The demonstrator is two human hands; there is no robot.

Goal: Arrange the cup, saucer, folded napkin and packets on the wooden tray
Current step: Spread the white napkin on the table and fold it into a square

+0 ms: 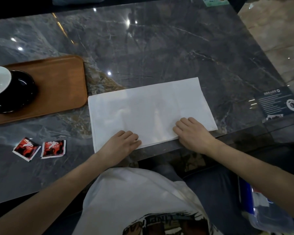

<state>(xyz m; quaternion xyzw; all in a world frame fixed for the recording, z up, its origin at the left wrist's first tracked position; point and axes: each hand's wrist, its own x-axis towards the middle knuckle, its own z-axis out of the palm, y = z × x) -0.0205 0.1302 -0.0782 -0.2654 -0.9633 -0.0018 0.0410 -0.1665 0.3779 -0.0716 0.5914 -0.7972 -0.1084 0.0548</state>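
Person seated at the near edge of the tabletop (159, 48), both forearms bare and reaching forward over it. Left hand (121, 144) lies palm down on the near edge of the white napkin (148, 109), fingers loosely curled and close together, pressing flat, gripping nothing. Right hand (192, 133) does likewise further right on the same near edge, knuckles raised, fingers bent and resting on the cloth, nothing grasped. Napkin lies spread as a wide rectangle along the near edge of the tabletop, slightly askew, its near-left corner by the left wrist. Two red-and-black packets (39, 148) lie side by side left of the napkin, near the near edge, apart from it and off the tray. Further back toward the left edge sits the wooden tray (61, 85), its right side just beside the napkin's far-left corner. On the tray's left part stands the black saucer (10, 107) with the cup (2, 80) on it, white inside, partly cut off by the frame.
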